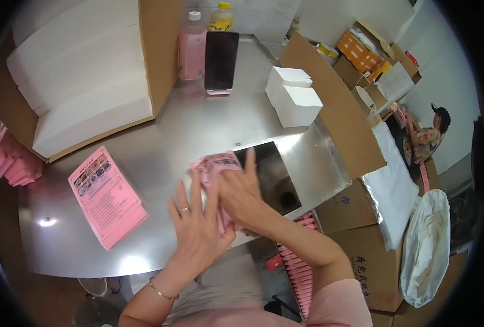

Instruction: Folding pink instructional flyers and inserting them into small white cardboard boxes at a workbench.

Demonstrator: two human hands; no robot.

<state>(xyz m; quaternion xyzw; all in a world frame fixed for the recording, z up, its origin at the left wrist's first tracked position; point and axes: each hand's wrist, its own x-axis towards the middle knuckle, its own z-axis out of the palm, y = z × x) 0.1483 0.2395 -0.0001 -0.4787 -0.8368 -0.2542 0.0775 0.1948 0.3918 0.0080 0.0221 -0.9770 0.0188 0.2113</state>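
My left hand (194,223) and my right hand (241,191) press together on a pink printed leaflet (215,163), which is partly folded or wrapped around something hidden under my palms. The bundle lies on the steel table (160,136), just left of a square opening (272,174) in its top. My left hand wears a ring and a thin bracelet. A stack of flat pink leaflets (107,195) lies on the table to my left, apart from my hands.
A big cardboard box of white sheets (84,82) stands at back left. A pink bottle (192,48), a yellow bottle (221,17), a dark phone (220,60) and two white boxes (293,98) sit behind. Cardboard boxes, pink packets (299,267) and another person (424,139) are at right.
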